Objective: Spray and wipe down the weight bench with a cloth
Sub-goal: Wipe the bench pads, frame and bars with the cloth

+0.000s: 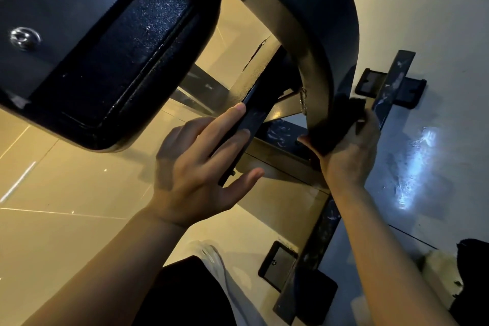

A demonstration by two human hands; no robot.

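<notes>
My right hand (349, 145) gripped a dark cloth (341, 119) against the weight bench's curved frame (317, 42); at nine o'clock, my left hand (201, 161) rested released on a bar (246, 124).

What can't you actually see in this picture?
Head view:
- Spray bottle: not in frame.
- Cloth: dark against the dark curved frame; the right hand covers part of it.
- Left hand fingertips: hidden behind the flat bar.
- Bench pad: cut off by the top and left edges.
</notes>
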